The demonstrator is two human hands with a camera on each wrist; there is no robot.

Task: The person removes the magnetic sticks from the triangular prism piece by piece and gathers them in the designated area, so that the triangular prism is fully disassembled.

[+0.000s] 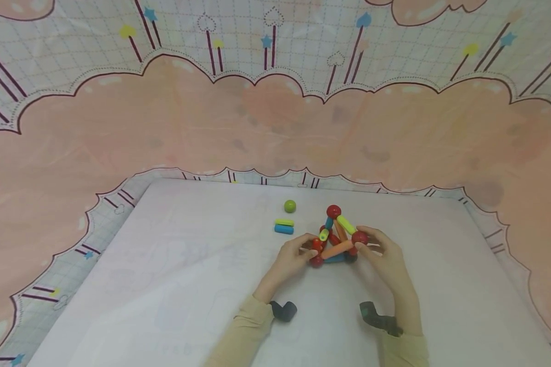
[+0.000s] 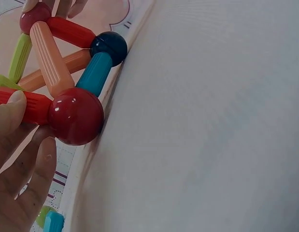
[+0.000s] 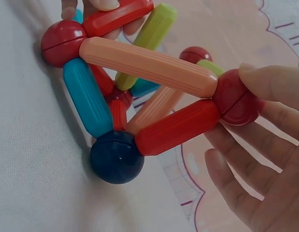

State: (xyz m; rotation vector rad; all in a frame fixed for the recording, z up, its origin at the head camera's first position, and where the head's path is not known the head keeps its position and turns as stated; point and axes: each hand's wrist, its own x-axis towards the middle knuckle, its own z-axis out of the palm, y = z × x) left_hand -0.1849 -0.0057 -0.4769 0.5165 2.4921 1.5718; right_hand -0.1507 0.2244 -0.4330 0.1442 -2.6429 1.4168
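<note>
A frame of magnetic rods and balls [image 1: 337, 249] stands on the white table between the two hands. My left hand [image 1: 294, 257] pinches a red rod [image 2: 37, 107] between thumb and fingers, just beside a large red ball [image 2: 76, 116]. With thumb and fingertips my right hand [image 1: 387, 257] holds another red ball [image 3: 234, 99] at the frame's right corner. A long orange rod [image 3: 149, 67] joins these two balls. Below it, a blue rod [image 3: 86, 96] and a red rod [image 3: 178, 126] meet at a dark blue ball [image 3: 116, 157]. A yellow-green rod [image 3: 161, 29] sticks up with a free end.
Left of the frame, a loose yellow-green rod [image 1: 284, 222] and a blue rod [image 1: 283, 229] lie side by side. Behind them sits a green ball [image 1: 290, 206]. The white tabletop [image 1: 188, 255] meets a patterned cloth backdrop [image 1: 257, 132] at its far edge.
</note>
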